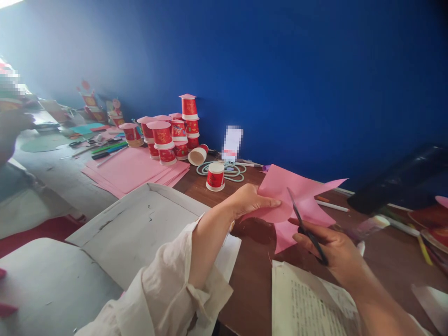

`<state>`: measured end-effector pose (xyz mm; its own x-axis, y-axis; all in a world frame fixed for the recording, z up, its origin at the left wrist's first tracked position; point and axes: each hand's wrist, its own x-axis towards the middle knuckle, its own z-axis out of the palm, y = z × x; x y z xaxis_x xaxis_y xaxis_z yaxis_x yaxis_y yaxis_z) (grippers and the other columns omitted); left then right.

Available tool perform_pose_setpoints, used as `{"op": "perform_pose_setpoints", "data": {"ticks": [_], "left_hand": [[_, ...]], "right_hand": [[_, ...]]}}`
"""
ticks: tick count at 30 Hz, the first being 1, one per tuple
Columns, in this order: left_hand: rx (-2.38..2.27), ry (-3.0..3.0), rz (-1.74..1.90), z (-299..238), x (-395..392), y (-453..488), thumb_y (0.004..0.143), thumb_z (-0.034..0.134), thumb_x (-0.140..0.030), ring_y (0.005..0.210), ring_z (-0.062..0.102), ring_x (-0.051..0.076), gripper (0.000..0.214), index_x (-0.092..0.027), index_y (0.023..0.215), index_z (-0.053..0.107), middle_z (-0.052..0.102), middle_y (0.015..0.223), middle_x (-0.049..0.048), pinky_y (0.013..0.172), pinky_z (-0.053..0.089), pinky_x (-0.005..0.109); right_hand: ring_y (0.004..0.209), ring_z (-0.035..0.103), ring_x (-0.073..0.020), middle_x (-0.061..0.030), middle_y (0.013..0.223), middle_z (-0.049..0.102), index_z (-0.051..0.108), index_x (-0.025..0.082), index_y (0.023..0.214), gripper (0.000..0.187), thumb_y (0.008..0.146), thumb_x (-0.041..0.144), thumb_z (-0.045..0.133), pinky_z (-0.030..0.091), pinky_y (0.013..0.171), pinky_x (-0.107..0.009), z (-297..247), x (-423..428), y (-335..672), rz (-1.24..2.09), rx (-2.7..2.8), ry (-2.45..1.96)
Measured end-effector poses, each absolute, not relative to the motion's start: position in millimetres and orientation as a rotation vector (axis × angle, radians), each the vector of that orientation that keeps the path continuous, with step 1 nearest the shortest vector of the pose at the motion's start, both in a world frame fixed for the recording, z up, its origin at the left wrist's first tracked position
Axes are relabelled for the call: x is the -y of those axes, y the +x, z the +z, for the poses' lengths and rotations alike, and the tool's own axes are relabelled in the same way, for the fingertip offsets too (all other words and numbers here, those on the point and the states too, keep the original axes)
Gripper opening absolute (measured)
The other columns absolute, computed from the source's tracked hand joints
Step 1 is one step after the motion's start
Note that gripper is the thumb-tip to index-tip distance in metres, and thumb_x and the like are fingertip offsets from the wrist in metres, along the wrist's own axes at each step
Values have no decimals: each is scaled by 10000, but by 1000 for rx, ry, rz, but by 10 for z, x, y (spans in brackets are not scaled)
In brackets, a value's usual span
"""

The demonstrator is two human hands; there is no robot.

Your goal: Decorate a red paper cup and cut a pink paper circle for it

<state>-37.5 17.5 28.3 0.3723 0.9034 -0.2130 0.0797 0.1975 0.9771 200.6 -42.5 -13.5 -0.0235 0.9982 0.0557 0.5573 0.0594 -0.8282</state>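
My left hand (252,201) pinches a sheet of pink paper (280,184) by its left part, thumb on top and fingers hidden beneath. Wrapped around the dark handles of a pair of scissors (297,210) is my right hand (331,245). The scissor blades lie across the middle of the paper, pointing up and away from me. Cut edges spread the sheet into several pointed flaps on the right and below. Beyond my left wrist a red paper cup (215,177) stands upside down on the brown table (252,261).
Several stacked red cups (163,136) with pink paper tops stand by the blue wall (297,84). Pink sheets (119,170) lie left of an open white box lid (140,219). A printed book (308,298) is nearest me. At far left is another person's arm (14,126).
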Motion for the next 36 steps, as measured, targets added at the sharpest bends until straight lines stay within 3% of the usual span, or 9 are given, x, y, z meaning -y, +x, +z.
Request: {"op": "perform_pose_setpoints", "data": {"ticks": [12,19,23,36], "left_hand": [[-1028,1308,766,300,-164,-397,638,871,-458,852,707,223,453,-165,969,772,765,957,79,755,545,304],[-897,1016,774,106,-264,-328,584,916,-355,740,696,204,430,-111,901,756,754,851,94,727,560,324],[-864,906,742,65,-271,-317,618,893,-291,671,680,185,338,-88,848,750,741,781,99,673,557,302],[-845,906,693,54,-300,-361,601,906,-327,710,695,206,400,-91,884,753,748,831,114,715,577,328]], "right_hand": [[720,597,-195,-37,789,713,812,229,1025,621,596,678,798,506,708,-305,-19,517,1912,797,1588,-1562],[570,508,-144,3,597,578,771,175,1121,704,652,701,746,456,573,-285,-41,459,1924,994,1640,-1573],[593,530,-149,10,598,551,730,151,1203,731,719,698,701,474,598,-290,-49,456,1901,1103,1609,-1563],[592,512,-144,17,596,544,742,169,1182,676,676,616,782,442,574,-278,-66,458,1927,1121,1604,-1552]]}}
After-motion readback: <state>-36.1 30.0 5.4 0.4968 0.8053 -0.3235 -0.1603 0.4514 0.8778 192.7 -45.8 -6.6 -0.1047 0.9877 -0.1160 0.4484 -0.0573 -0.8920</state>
